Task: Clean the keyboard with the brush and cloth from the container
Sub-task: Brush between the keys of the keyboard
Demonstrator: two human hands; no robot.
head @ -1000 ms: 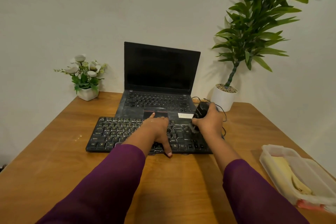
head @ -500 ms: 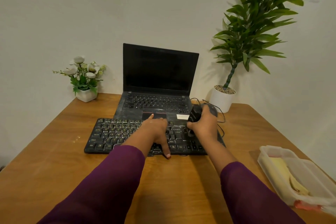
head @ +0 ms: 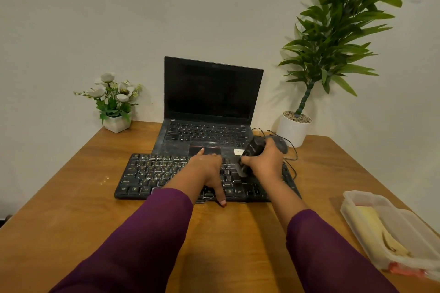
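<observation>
A dusty black keyboard (head: pixel 152 173) lies on the wooden table in front of an open laptop. My left hand (head: pixel 204 169) rests flat on its middle keys, the thumb reaching down over the front edge. My right hand (head: pixel 266 162) grips a black brush (head: pixel 254 147) tilted over the keyboard's right part, its lower end down on the keys. At the right edge of the table stands a clear plastic container (head: pixel 352 195) with a yellow cloth (head: pixel 366 219) inside.
The laptop (head: pixel 212 93) sits right behind the keyboard. A black mouse (head: pixel 282 145) and its cable lie beyond my right hand. A white flower pot (head: pixel 116 122) stands back left, a tall plant in a white pot (head: pixel 292 132) back right.
My right hand has shifted the brush slightly left and nearer across the right-hand keys. My left hand has stayed in place on the keyboard.
</observation>
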